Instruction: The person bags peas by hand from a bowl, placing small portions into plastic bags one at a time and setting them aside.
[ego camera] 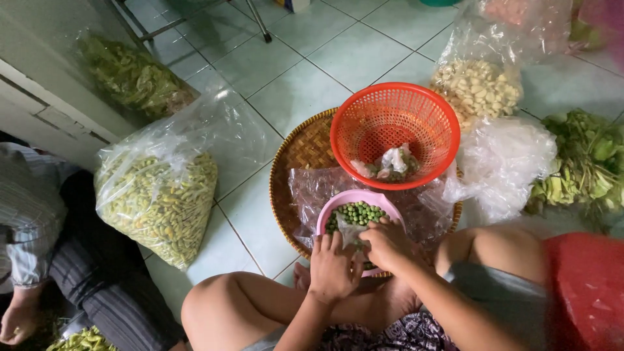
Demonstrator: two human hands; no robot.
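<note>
My left hand (333, 265) and my right hand (389, 246) meet over the near rim of a pink bowl (338, 207) that holds small green round berries (356, 212). Both hands pinch a small clear plastic bag (351, 235) between them; what is inside it is hidden. The bowl rests on a crumpled clear plastic sheet (312, 192) on a round woven tray (300, 153). Just beyond stands a red mesh basket (416, 104) with a few scraps in it.
A large clear bag of green-yellow chillies (159, 201) stands at left, another bag of greens (133, 78) behind it. A bag of peeled garlic (478, 88), a white bag (504, 159) and leafy greens (588, 162) lie at right. Another person (71, 260) sits at far left. A red bag (585, 292) lies by my knee.
</note>
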